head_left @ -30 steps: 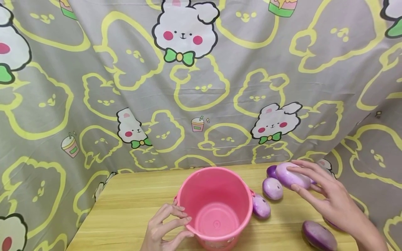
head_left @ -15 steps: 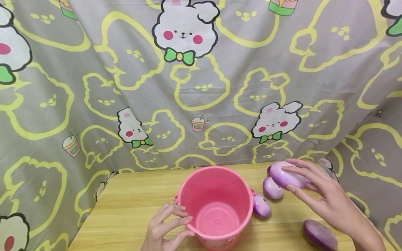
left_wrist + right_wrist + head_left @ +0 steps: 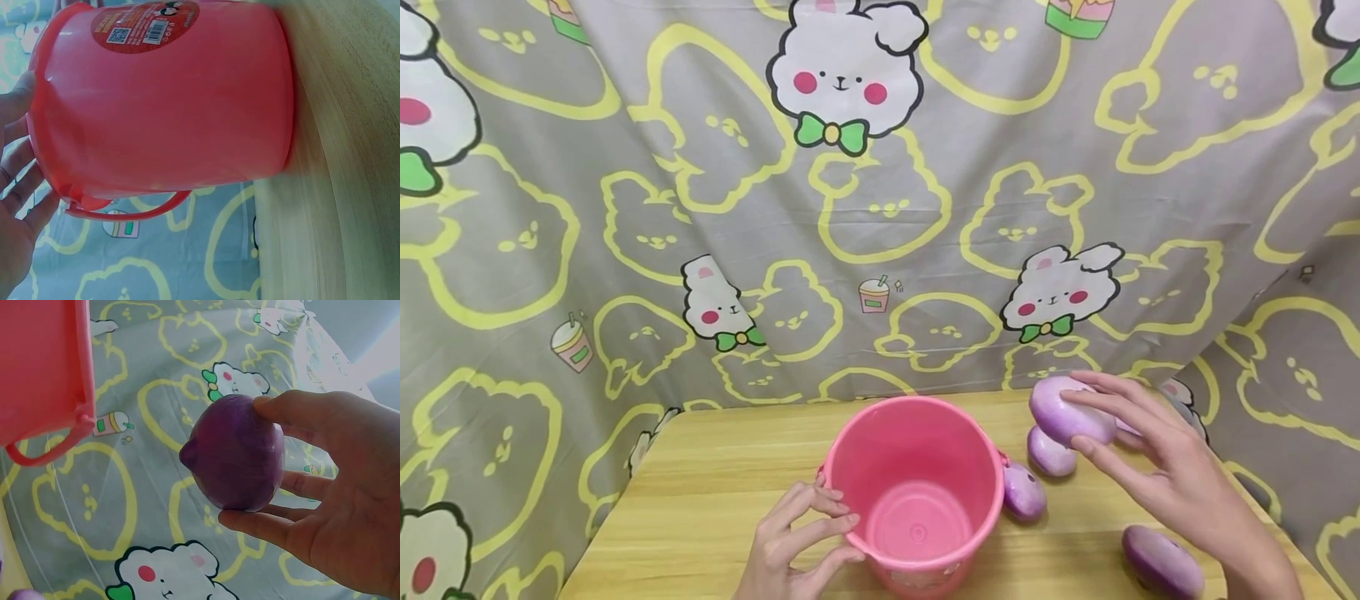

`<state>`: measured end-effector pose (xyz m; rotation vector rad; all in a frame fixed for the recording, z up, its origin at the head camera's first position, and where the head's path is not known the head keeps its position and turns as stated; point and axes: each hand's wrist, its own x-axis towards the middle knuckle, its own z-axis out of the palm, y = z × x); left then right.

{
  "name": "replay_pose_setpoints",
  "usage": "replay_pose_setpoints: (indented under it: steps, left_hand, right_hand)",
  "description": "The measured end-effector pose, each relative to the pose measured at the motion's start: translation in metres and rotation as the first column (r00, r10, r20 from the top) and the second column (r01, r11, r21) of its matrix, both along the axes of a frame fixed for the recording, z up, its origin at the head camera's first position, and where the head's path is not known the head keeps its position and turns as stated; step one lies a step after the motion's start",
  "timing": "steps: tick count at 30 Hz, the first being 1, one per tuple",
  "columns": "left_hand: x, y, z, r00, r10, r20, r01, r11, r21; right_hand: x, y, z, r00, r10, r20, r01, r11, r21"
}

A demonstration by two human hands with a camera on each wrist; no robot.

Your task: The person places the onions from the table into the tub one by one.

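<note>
While right fingers (image 3: 300, 409) grip purple object (image 3: 237, 453), second one (image 3: 1052, 456) partly hidden behind.

Left hand (image 3: 15, 240) holds rim of upright red bucket (image 3: 169, 119) standing on wood-grain table (image 3: 350, 156), label (image 3: 140, 40) with QR code and barcode toward near side, handle (image 3: 131, 216) hanging on far side, yellow-outlined print curtain (image 3: 187, 269) beyond.

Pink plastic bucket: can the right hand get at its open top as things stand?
Probably yes: the right hand grips a glossy purple rounded object beside the bucket, whose pink plastic handle hangs down, and nothing visible blocks its open top.
</note>
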<state>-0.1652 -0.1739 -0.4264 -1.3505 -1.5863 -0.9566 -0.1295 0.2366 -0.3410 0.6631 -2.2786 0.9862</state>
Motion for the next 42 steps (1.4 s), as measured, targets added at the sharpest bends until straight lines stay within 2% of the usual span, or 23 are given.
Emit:
replay_pose_setpoints:
  steps: [7, 13, 22, 30, 34, 42]
  left_hand:
    - [-0.001, 0.001, 0.0, 0.999, -0.008, -0.034, 0.008, 1.0, 0.01]
    - [-0.002, 0.002, 0.0, 0.999, -0.02, -0.04, 0.02, 1.0, 0.014]
    - [0.0, 0.0, -0.002, 1.0, -0.011, -0.018, 0.011, 1.0, 0.013]
    - [-0.002, 0.001, 0.001, 1.0, -0.026, -0.002, 0.026, 1.0, 0.012]
    - [-0.002, 0.001, 0.002, 1.0, -0.028, 0.01, 0.028, 1.0, 0.012]
    - [0.0, 0.001, 0.001, 0.999, -0.024, 0.02, 0.024, 1.0, 0.011]
  right_hand:
    - [-0.005, -0.012, -0.006, 0.997, 0.071, 0.012, -0.07, 0.996, -0.06]
    - [-0.008, -0.02, -0.013, 0.991, 0.132, -0.013, -0.133, 0.986, -0.097]
    - [-0.009, -0.032, -0.019, 0.991, 0.133, -0.006, -0.133, 0.984, -0.121]
    - [-0.013, -0.044, -0.019, 0.983, 0.181, -0.034, -0.183, 0.979, -0.085]
    - [-0.013, -0.048, -0.019, 0.984, 0.176, -0.042, -0.178, 0.982, -0.056]
    - [-0.008, -0.058, -0.022, 0.983, 0.183, -0.016, -0.184, 0.98, -0.072]
